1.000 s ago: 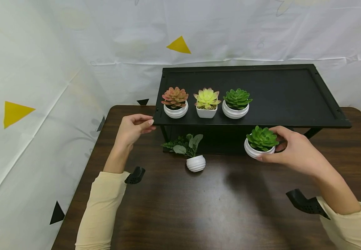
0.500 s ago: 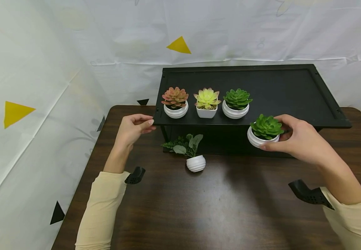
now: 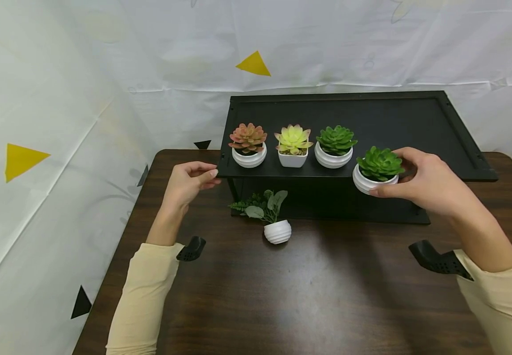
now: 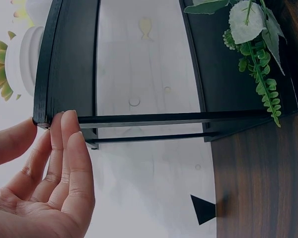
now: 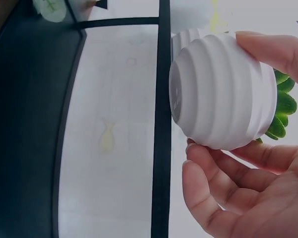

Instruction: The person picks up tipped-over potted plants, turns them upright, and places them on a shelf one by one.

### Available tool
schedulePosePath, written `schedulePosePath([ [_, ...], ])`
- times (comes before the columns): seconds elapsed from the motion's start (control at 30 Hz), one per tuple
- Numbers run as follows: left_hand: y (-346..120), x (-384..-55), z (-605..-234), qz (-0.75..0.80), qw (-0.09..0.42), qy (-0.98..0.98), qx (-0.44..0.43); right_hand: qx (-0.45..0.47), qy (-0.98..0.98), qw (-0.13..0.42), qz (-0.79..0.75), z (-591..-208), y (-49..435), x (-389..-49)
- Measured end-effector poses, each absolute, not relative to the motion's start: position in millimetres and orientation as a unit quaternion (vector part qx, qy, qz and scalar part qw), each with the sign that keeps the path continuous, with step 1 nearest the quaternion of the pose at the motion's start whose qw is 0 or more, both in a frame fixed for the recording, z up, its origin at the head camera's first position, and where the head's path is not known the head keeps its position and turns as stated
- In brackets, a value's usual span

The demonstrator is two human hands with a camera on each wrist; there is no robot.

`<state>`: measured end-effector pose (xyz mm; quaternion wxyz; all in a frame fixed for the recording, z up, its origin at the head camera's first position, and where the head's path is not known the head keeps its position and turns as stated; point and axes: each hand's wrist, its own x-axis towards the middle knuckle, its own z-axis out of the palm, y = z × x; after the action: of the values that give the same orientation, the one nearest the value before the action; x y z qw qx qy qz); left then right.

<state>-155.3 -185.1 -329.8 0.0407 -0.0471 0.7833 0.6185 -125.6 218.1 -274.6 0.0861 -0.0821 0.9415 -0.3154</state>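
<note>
My right hand point(image 3: 433, 182) grips a green succulent in a round white pot point(image 3: 374, 172), thumb on the near side and fingers behind. In the right wrist view the ribbed white pot point(image 5: 221, 94) is held above the level of the shelf's front edge. At the front left corner of the black two-tier shelf point(image 3: 406, 128), my left hand point(image 3: 189, 182) pinches the top board between thumb and fingers. On that board stand a reddish succulent point(image 3: 248, 140), a yellow-green succulent in a square pot point(image 3: 293, 143) and another green succulent point(image 3: 335, 143), in a row from the left.
A leafy plant in a ribbed white pot point(image 3: 278, 231) stands on the brown wooden table point(image 3: 282, 305), before the shelf's lower board point(image 3: 371, 214). White sheeting point(image 3: 349, 44) hangs behind and at the left, with yellow and black triangles on it.
My right hand has lifted the potted green succulent from in front of the shelf up to its front edge. My left hand has stayed at the shelf corner.
</note>
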Motion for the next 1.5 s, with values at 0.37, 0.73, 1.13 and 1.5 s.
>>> schedulePosePath([
  [0.37, -185.6, -155.2, -330.4, 0.618, 0.039, 0.784, -0.045, -0.071, 0.946, 0.094, -0.303, -267.7, 218.7, -139.8],
  [0.73, -185.2, -155.9, -330.2, 0.617, 0.043, 0.784, -0.049, -0.046, 0.939, 0.112, -0.32, -267.9, 220.4, -150.3],
  [1.13, -185.2, -155.7, -329.7, 0.611, 0.042, 0.789, -0.05, -0.04, 0.936, 0.113, -0.331, -269.6, 223.5, -159.4],
  [1.5, -184.5, -155.5, -330.4, 0.617, 0.041, 0.784, -0.05, -0.04, 0.936, 0.109, -0.332, -270.0, 223.9, -166.9],
])
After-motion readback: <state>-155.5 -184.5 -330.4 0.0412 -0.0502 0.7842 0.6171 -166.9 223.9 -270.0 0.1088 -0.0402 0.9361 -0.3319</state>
